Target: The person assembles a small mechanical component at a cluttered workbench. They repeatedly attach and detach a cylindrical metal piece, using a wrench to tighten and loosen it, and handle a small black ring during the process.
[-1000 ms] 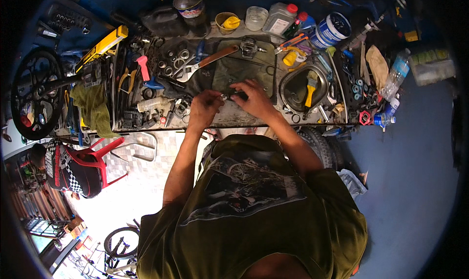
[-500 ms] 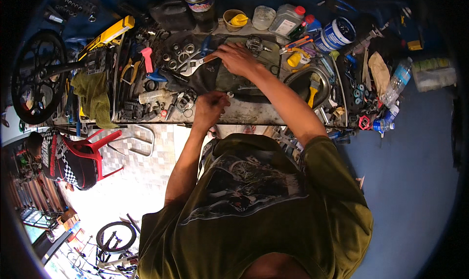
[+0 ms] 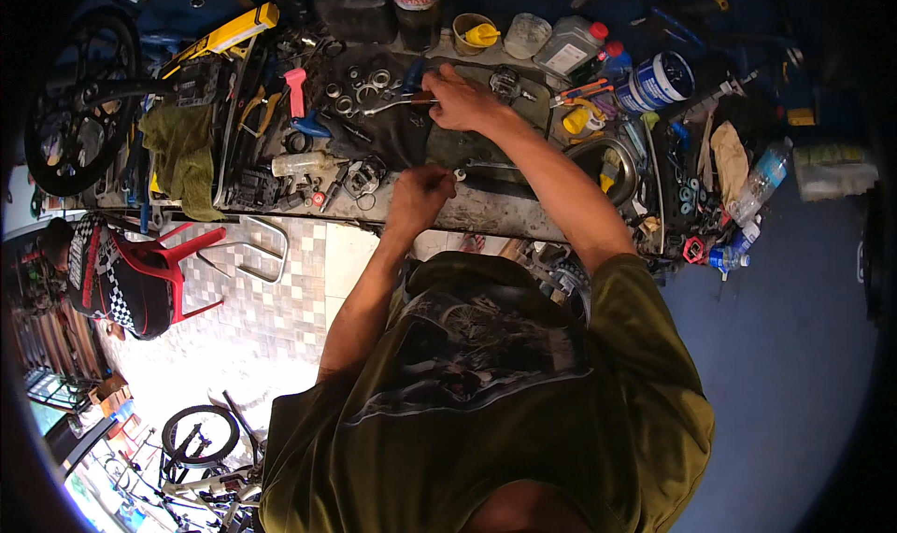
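Note:
My right hand (image 3: 460, 100) is closed around the brown handle of an adjustable wrench (image 3: 385, 106), raised over the dark mat with its metal head pointing left. Closer to the bench's front edge, my left hand (image 3: 420, 197) has its fingers pinched together. At its fingertips shows a small, round metal part (image 3: 460, 174), too small to name exactly. A thin metal spanner (image 3: 495, 166) lies just right of that part. Loose metal rings (image 3: 378, 78) sit on the black cloth beyond the wrench. A pedal-like metal piece (image 3: 505, 83) lies to the right of my right hand.
Pliers (image 3: 257, 113), a pink-handled tool (image 3: 295, 89) and a green rag (image 3: 177, 145) crowd the left side. A metal tray (image 3: 624, 164) with a yellow brush, a blue-and-white tub (image 3: 659, 80) and bottles stand right. Behind-left, a person sits on a red chair (image 3: 177, 271).
The wrench has turned in my right hand, its head now showing more edge-on and raised. My left hand stays pinched by the small part. The whole view has shifted slightly.

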The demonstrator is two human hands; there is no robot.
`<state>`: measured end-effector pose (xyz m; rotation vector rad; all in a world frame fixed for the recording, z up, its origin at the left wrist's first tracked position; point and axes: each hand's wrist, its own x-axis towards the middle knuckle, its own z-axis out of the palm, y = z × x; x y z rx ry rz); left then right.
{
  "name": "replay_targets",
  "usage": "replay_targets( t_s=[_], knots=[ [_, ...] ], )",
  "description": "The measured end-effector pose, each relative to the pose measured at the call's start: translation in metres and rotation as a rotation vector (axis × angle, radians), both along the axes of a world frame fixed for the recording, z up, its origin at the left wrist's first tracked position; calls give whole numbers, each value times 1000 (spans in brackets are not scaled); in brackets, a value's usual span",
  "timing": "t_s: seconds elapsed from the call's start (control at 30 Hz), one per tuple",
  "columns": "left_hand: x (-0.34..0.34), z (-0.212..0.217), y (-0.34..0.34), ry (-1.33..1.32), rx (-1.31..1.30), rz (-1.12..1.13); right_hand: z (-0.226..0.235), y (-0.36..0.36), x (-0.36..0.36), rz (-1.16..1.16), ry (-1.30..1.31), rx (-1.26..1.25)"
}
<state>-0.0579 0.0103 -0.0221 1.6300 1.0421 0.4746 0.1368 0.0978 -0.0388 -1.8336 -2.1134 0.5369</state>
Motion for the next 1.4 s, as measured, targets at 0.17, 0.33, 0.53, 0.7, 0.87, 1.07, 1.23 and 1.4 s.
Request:
replay_targets(
  t_s=[0.17, 0.33, 0.53, 0.7, 0.87, 1.07, 1.23, 1.4],
  knots=[
    [0, -14, 1, -12, 23, -4, 21, -27, 46, -40, 589, -106],
    [1, -12, 0, 17, 67, 8, 89, -85, 74, -219, 1020, -292],
    [0, -7, 2, 10, 36, -1, 107, -112, 85, -397, 1077, -242],
    [2, -12, 6, 20, 146, -44, 96, -129, 90, -194, 653, -311],
    [1, -7, 5, 4, 92, -30, 91, -132, 77, 40, 466, -471],
    [1, -3, 6, 37, 12, -29, 63, -129, 71, 86, 354, -485],
    [1, -9, 5, 44, 61, -33, 54, -125, 71, 104, 381, -532],
    [4, 1, 5, 68, 52, -24, 45, -123, 73, 116, 437, -545]
  ],
)
